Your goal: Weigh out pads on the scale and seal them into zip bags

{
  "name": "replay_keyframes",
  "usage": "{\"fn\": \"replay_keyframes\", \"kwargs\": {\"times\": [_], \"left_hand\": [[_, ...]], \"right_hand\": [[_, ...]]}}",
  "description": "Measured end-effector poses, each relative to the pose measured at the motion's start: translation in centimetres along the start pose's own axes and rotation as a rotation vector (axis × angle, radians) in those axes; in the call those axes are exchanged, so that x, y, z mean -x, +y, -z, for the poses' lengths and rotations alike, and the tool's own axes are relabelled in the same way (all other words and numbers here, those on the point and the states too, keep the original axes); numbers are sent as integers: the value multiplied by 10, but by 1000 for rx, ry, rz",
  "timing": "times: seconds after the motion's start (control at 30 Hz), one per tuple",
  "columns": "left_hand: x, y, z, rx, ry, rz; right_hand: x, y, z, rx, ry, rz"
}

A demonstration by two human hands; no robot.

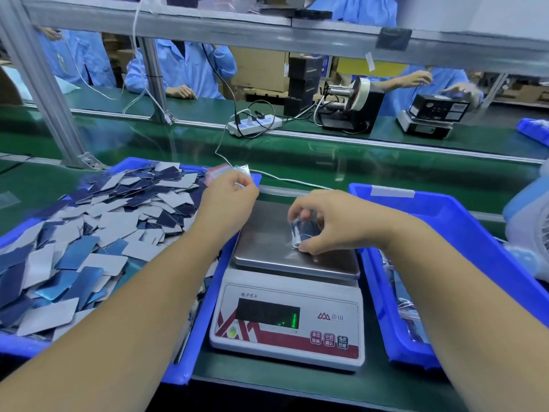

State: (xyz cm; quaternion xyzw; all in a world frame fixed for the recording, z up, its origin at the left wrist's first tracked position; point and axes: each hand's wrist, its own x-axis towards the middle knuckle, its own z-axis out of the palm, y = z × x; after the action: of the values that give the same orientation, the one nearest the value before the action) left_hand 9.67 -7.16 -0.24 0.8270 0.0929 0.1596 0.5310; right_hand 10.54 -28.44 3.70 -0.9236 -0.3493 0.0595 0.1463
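A filled zip bag is being gripped on the scale pan at centre frame by the curled right hand; an empty bag is being pinched by the left hand above the pads. Sealing is judged under way; next, transfer to the right tray is called for.

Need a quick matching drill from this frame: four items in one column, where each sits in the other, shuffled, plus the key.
Things:
1. loose pads
2. small bundle of pads
3. clear zip bag
4. power strip

Places:
A. across the green belt, on the far bench
B. pinched in the left hand
C. heaped in the blue tray left of the scale
D. on the scale platter, under the right hand

Pairs: 1-C, 2-D, 3-B, 4-A
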Motion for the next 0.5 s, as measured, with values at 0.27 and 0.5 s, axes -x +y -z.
{"fn": "replay_keyframes", "kwargs": {"times": [0.27, 0.5], "left_hand": [[3, 10, -5, -116, -91, -93], [3, -14, 2, -105, -21, -90]], "right_hand": [[50, 36, 12, -68, 56, -181], [121, 112, 17, -56, 115, -535]]}}
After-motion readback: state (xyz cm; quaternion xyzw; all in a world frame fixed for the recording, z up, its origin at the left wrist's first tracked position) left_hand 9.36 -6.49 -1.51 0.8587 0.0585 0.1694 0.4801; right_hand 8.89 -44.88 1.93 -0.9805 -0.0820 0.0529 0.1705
